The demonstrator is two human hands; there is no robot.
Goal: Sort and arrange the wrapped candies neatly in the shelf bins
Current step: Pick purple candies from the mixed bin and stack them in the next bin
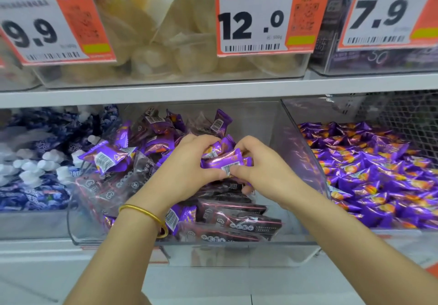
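Holding a bunch of purple candies (221, 156) together, the left hand (189, 169) and the right hand (263, 172) had their fingers curled round it, with the thumbs close at the front. A gold band (144, 211) sat on the left wrist. The bunch was just above the pile in the middle bin (294, 221).

At 6 o'clock from the hands, dark packets (237, 214) lay in a fairly tidy stack. At 9 o'clock, loose purple candies (106, 159) lay jumbled among more dark ones, so I think the sorting was only partly done.

At 3 o'clock, the right bin (336, 112) was full of purple candies that looked much the same. The bunch may belong there. Far out at 9 o'clock, the left bin (28, 221) held blue and white candies.
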